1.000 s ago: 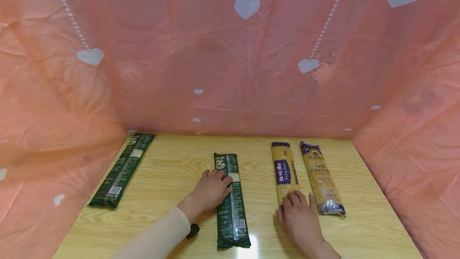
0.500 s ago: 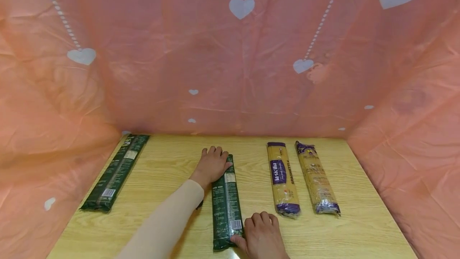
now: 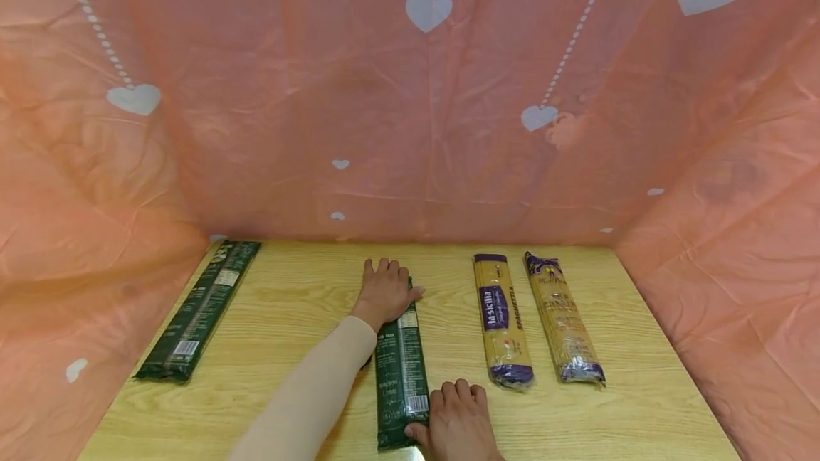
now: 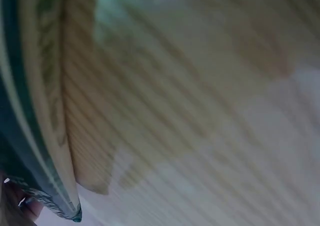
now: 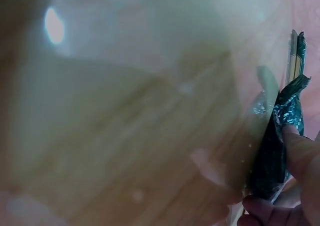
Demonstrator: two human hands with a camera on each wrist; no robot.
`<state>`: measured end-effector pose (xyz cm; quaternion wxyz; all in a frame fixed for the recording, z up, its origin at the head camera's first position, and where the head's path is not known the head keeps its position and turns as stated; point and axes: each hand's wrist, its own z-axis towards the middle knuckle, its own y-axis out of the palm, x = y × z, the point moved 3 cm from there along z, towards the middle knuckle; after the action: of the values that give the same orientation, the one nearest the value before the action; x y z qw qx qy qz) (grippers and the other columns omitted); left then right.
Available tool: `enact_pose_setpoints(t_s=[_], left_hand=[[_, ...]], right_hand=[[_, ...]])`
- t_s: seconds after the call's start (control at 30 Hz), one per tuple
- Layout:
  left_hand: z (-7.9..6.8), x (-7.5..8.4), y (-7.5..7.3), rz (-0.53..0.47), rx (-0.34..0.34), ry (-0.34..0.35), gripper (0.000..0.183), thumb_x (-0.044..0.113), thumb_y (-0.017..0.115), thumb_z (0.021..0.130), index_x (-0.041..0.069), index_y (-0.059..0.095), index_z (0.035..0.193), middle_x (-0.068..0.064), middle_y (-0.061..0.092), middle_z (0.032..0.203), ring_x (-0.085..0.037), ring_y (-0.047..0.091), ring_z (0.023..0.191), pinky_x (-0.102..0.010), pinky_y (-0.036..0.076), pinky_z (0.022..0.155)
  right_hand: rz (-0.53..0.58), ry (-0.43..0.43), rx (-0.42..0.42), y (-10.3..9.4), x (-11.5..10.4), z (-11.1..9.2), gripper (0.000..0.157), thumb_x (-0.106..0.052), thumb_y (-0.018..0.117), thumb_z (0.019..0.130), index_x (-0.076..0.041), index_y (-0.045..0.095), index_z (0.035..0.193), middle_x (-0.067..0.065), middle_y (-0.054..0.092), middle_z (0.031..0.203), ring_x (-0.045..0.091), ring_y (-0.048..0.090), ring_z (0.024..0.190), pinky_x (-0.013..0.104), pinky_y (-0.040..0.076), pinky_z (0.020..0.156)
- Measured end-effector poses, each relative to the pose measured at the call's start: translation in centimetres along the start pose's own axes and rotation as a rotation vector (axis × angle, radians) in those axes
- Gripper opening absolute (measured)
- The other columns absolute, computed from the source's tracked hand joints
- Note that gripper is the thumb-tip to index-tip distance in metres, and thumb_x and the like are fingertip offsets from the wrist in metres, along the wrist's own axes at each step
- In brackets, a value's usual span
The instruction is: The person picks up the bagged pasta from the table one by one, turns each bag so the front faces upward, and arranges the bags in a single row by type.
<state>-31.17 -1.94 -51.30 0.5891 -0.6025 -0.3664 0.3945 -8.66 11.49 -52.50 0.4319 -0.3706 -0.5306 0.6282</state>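
- Since the earlier frames, the right hand (image 3: 458, 422) has left the la sicilia pack (image 3: 502, 322) for the middle green pack (image 3: 400, 368), and the left hand (image 3: 386, 294) has slid to that pack's far end.
- A pink cloth (image 3: 288, 105) hangs behind the desk (image 3: 295, 290).
- The middle green pack lies lengthwise away from the person, spanning between the hands; the right hand pinches its near end, thumb on top, while the left hand lies across the far end, finger curl impossible to tell.
- Another green pack (image 3: 198, 311) slants well apart leftward; the la sicilia pack and a purple-ended pack (image 3: 564, 322) lie rightward.
- Readable print: "la sicilia", "SPAGHETTI"; on the middle green pack, "spaghetti" near a barcode (image 3: 418, 404).
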Motion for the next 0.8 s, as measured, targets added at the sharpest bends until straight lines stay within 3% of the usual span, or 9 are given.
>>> enact_pose_setpoints(t_s=[0.17,0.4,0.53,0.63,0.8], left_hand=[[-0.3,-0.7,-0.4,-0.024,0.029,0.007,0.064,0.059,0.033,0.112,0.005,0.057,0.137,-0.018,0.055,0.14,-0.039,0.046,0.138,-0.068,0.026,0.121],[-1.1,-1.4,-2.9,-0.04,0.13,0.059,0.055,0.051,0.034,0.114,0.003,0.056,0.128,-0.019,0.056,0.13,-0.04,0.048,0.131,-0.068,0.03,0.117],[-1.5,-1.6,-5.0,-0.076,0.195,0.067,0.045,0.044,0.034,0.115,0.004,0.055,0.125,-0.018,0.056,0.13,-0.038,0.047,0.128,-0.065,0.033,0.113],[-1.7,-1.7,-6.5,-0.086,0.244,0.081,0.037,0.038,0.036,0.116,0.006,0.054,0.116,-0.016,0.055,0.12,-0.037,0.047,0.117,-0.061,0.036,0.107],[-2.2,-1.5,-8.6,-0.065,0.334,0.125,0.03,0.033,0.037,0.116,0.008,0.047,0.103,-0.012,0.049,0.103,-0.033,0.042,0.103,-0.056,0.036,0.1]], right_hand=[[0.021,0.003,-0.039,-0.2,-0.1,0.3,0.066,-0.08,0.051,0.094,-0.017,0.066,0.084,-0.003,0.048,0.077,0.019,0.043,0.076,0.04,0.037,0.074],[0.047,0.017,-0.064,-0.4,0.5,0.4,0.064,-0.081,0.051,0.093,-0.019,0.058,0.08,-0.003,0.043,0.075,0.018,0.036,0.075,0.038,0.03,0.074],[-0.012,-0.014,0.032,-0.4,0.9,0.7,0.063,-0.08,0.058,0.09,-0.018,0.056,0.077,-0.002,0.042,0.074,0.018,0.036,0.073,0.037,0.031,0.072],[-0.056,-0.031,0.109,-0.3,1.2,1.0,0.062,-0.079,0.063,0.086,-0.018,0.057,0.076,-0.002,0.043,0.073,0.019,0.039,0.072,0.038,0.036,0.072],[-0.014,-0.022,0.099,-0.7,1.4,1.8,0.058,-0.074,0.07,0.085,-0.016,0.064,0.081,-0.003,0.048,0.076,0.019,0.045,0.076,0.042,0.042,0.075]])
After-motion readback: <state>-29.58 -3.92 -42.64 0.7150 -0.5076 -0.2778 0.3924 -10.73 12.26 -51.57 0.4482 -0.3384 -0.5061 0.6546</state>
